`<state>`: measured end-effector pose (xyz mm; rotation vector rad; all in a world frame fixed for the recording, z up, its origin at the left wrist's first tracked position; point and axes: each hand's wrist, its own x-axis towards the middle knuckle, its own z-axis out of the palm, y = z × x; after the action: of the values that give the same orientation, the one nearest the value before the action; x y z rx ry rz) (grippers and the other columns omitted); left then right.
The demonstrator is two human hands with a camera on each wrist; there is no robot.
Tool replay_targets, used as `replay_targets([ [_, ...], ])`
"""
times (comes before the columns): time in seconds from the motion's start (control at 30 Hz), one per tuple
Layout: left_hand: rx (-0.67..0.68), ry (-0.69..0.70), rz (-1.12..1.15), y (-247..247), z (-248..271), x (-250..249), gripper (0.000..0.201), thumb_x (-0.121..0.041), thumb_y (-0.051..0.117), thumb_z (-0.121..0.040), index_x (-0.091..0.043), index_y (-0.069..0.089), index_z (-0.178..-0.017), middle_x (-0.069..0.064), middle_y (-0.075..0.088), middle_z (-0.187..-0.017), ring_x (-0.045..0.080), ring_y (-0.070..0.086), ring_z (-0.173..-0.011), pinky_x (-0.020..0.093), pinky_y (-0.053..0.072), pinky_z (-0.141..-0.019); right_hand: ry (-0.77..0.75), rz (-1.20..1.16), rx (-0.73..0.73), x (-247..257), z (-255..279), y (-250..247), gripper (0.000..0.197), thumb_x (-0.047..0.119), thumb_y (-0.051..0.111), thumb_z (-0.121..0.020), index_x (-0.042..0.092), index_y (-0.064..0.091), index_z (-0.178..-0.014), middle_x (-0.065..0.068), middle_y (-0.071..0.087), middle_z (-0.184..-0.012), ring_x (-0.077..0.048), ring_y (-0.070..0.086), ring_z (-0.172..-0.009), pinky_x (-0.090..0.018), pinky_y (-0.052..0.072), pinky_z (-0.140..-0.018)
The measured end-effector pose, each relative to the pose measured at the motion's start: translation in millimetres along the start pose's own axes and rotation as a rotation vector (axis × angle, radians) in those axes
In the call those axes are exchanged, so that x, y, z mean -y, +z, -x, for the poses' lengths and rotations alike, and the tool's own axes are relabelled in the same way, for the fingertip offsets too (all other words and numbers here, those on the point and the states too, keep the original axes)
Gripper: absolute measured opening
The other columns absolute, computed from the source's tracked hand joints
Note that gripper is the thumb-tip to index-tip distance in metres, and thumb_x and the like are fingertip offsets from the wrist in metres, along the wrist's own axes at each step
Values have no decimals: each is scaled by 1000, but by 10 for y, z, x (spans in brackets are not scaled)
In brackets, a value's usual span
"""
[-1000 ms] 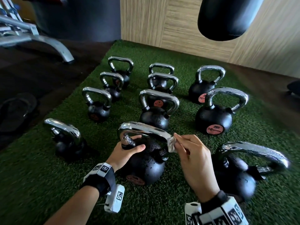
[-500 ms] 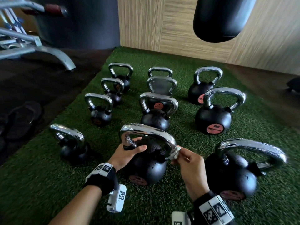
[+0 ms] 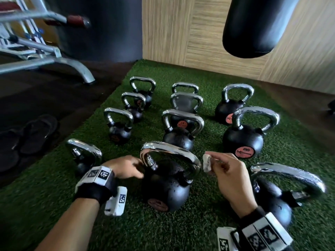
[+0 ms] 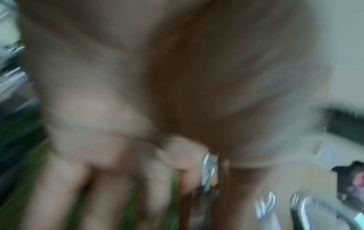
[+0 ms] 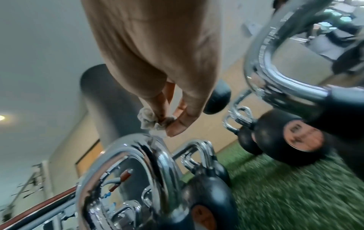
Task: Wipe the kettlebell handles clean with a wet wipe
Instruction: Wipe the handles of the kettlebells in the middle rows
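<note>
Green turf floor (image 3: 235,223), wood-panel wall (image 3: 199,33)

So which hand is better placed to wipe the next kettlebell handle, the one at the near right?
Probably the right hand. It already pinches the wet wipe and hovers beside the near-right kettlebell. The left hand holds no wipe and sits on the far side of the middle kettlebell.

We can read no text with certainty. The round red labels (image 3: 245,151) on the kettlebells (image 3: 243,140) carry dark marks too blurred for us to make out, and the wrist bands (image 3: 98,173) at 7 o'clock show only black-and-white coded squares.
</note>
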<state>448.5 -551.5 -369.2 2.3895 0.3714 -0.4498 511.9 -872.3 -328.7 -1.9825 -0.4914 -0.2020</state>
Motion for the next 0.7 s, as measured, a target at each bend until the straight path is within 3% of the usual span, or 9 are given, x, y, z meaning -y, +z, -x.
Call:
replay_targets([
  [0.03,-133,-22,-33,-138,36,-57,26,-38,75,-82,-42,72,-107,-9,74,-120,16,68,-107,30,52,-94,-61,-19,18,93,-20,-15,34,0,65,-92,28,78,-108,14,70,-105,-8,68,-96,-36,58,-85],
  [0.1,-562,5,63,-317,150,-258,20,-30,69,-94,-41,74,-109,-15,76,-110,5,71,-94,21,53,-78,-174,-47,26,291,-65,-31,33,4,67,-92,31,77,-109,18,72,-105,-2,68,-98,-20,54,-85],
  [0.13,-763,126,174,-361,220,-396,18,-28,69,-95,-38,75,-109,-17,77,-104,-3,71,-88,15,53,-73,-219,-65,22,387,-95,-30,31,7,68,-91,30,77,-109,20,72,-106,1,68,-100,-13,51,-84],
  [0.17,-857,282,313,-386,273,-538,16,-27,69,-96,-35,76,-108,-16,78,-99,-6,72,-84,12,55,-74,-250,-90,22,471,-126,-22,29,8,69,-91,29,77,-110,20,73,-106,2,68,-100,-9,50,-84],
  [0.23,-694,519,622,-383,409,-863,18,-30,70,-95,-27,78,-110,-6,80,-99,7,76,-92,23,61,-87,-283,-146,18,613,-175,20,28,8,70,-90,28,75,-109,20,74,-102,2,70,-97,-8,50,-82],
  [0.3,-400,561,819,-341,531,-1104,29,-41,67,-92,-23,79,-111,0,80,-107,18,76,-102,30,60,-92,-296,-196,-6,727,-204,89,28,7,73,-88,27,72,-107,17,75,-95,-2,71,-91,-13,53,-79],
  [0.37,-262,588,856,-288,551,-1198,34,-41,66,-93,-17,79,-113,2,78,-115,21,74,-109,28,59,-92,-280,-251,-51,803,-223,160,26,9,77,-84,24,68,-103,13,76,-90,-7,73,-86,-24,57,-77],
  [0.53,-272,666,981,-136,477,-1184,27,-22,71,-92,-11,77,-117,17,78,-107,22,74,-95,34,62,-90,-224,-254,-149,906,-292,267,30,18,88,-74,20,65,-93,7,72,-82,-10,68,-75,-36,58,-72],
  [0.7,-395,727,941,-168,469,-1088,25,-24,76,-88,-16,80,-111,4,80,-105,16,77,-95,16,57,-79,-263,-184,-95,706,-342,267,27,24,85,-79,27,66,-98,8,67,-92,-10,64,-86,-19,52,-74],
])
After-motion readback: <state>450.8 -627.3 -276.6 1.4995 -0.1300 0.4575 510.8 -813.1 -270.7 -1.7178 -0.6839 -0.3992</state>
